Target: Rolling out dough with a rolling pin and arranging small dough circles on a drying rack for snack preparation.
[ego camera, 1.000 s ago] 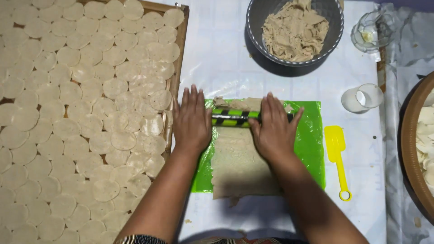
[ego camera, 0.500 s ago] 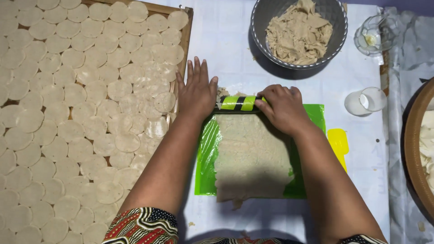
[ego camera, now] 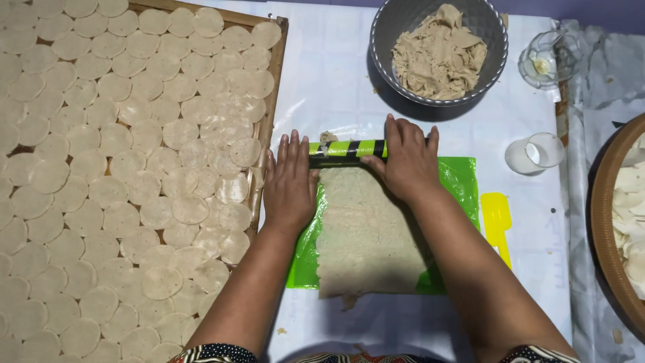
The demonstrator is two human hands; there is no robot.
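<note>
Green-black roller [ego camera: 349,149], flattened dough [ego camera: 366,235], green sheet [ego camera: 460,181]

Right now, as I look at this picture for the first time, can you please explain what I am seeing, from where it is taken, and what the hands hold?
There is no machine here, only a person working with two bare hands. The one picture comes from a camera worn on the person's head, looking straight down.

The left hand and the right hand press flat on a green and black striped rolling pin; neither has a closed grip on it. The pin lies at the far end of a thin sheet of dough, which is spread on a green plastic mat.

On the left, a wooden tray is full of round dough discs. Above, a grey bowl holds a lump of dough. On the right lie a yellow scraper, a small white cup and a glass dish.
</note>
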